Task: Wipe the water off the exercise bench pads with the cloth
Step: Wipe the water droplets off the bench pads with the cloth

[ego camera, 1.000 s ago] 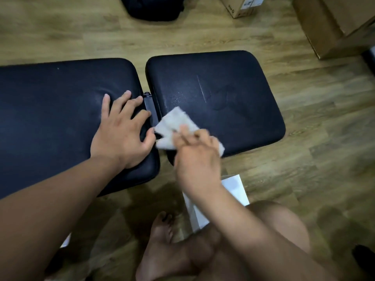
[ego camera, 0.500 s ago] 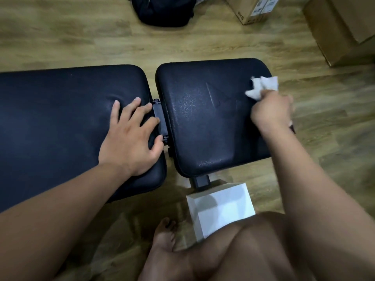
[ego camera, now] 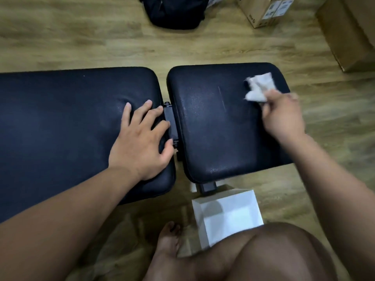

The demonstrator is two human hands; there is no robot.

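Observation:
Two black bench pads lie side by side, a long left pad (ego camera: 60, 122) and a shorter right pad (ego camera: 219, 128), with a black hinge (ego camera: 170, 122) between them. My left hand (ego camera: 142, 142) rests flat on the left pad's right end, fingers spread toward the hinge. My right hand (ego camera: 284, 116) grips a crumpled white cloth (ego camera: 257, 87) and holds it on the far right part of the right pad. Small water droplets glint on the right pad's left side and near its front edge.
A white open box (ego camera: 229, 213) sits on the wooden floor in front of the right pad, next to my bare foot (ego camera: 168, 238) and knee. A black bag (ego camera: 174, 11) and cardboard boxes (ego camera: 265, 11) stand beyond the bench.
My right hand swept the cloth from the right pad's near left corner across to its far right side. My left hand stayed on the left pad.

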